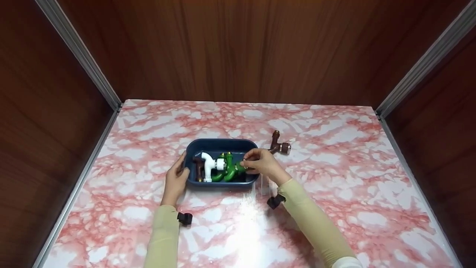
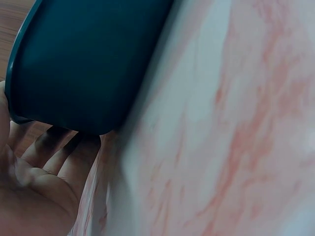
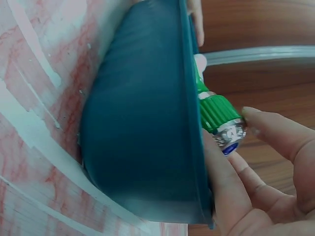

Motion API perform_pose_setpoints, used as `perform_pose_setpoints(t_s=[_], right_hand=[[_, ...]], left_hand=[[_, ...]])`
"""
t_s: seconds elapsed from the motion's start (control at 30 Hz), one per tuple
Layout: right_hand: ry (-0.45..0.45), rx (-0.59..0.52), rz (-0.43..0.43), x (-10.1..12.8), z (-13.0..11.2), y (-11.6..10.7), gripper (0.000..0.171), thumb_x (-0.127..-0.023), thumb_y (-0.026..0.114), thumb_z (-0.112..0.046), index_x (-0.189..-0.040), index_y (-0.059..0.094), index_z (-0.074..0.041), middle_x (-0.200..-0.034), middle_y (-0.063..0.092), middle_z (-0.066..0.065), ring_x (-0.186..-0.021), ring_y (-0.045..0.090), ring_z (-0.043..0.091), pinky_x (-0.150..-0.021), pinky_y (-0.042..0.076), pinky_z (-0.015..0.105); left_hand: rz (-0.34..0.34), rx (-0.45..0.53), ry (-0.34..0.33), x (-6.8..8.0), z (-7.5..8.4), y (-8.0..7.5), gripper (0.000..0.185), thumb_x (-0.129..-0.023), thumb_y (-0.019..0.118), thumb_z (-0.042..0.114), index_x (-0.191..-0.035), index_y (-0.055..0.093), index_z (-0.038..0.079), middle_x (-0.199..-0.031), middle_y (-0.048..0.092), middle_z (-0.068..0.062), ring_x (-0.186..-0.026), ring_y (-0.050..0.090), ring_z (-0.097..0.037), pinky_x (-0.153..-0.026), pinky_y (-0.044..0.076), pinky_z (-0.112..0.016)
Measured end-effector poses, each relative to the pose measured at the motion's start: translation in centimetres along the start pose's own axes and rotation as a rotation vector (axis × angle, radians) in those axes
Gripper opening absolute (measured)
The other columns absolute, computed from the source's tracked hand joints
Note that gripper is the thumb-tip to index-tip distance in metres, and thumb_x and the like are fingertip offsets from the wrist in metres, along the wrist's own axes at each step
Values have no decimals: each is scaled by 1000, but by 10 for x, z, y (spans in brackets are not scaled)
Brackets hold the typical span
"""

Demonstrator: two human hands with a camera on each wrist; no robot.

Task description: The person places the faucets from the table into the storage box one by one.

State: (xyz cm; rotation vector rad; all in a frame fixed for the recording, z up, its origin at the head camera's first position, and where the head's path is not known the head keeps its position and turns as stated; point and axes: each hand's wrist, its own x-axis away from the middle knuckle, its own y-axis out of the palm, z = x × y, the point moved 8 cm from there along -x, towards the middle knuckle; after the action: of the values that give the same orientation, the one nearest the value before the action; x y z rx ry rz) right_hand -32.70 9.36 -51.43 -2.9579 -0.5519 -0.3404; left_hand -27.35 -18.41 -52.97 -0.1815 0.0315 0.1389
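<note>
A dark blue plastic tub holds a brown tap, a white tap and green taps lying side by side. My left hand grips the tub's left end, thumb at the near corner and fingers along the outer wall; in the left wrist view the left hand lies against that end. Over the right end, my right hand pinches the knob of a green tap. The right wrist view shows this ribbed green knob with its silver-and-blue end between thumb and fingers.
Another brown tap lies on the table just beyond the right hand, partly hidden by it. The red-and-white marbled table is bounded by wood-grain panels at the back and sides.
</note>
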Motion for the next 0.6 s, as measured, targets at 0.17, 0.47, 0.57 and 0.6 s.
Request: perform_pose_setpoints(t_s=[0.17,0.47,0.57,0.6], right_hand=[[42,6,-27,-2,1,3,20,-83,71,1,-98,59,4,-88,59,11,-77,63,23,-74,56,44],[88,-28,-67,-3,3,7,23,-85,67,6,-105,57,7,-89,57,11,-82,63,24,-81,54,48],[89,-58,-77,-4,5,8,25,-84,67,7,-107,56,8,-91,56,12,-82,63,24,-80,55,45],[87,-67,-77,-4,5,8,26,-84,67,8,-107,57,7,-91,57,12,-82,63,24,-80,55,44]], left_hand=[[10,5,7,1,0,0,55,-93,47,-1,-146,42,12,-150,34,-12,-136,33,-24,-106,36,-38],[-13,4,0,2,0,0,53,-95,48,2,-146,41,15,-152,31,-11,-138,29,-25,-108,33,-40],[-10,5,4,1,1,-1,54,-95,48,0,-146,42,15,-151,32,-11,-137,31,-24,-107,34,-39],[-10,4,1,1,1,-1,54,-94,48,1,-146,42,16,-152,32,-11,-137,31,-24,-107,34,-39]])
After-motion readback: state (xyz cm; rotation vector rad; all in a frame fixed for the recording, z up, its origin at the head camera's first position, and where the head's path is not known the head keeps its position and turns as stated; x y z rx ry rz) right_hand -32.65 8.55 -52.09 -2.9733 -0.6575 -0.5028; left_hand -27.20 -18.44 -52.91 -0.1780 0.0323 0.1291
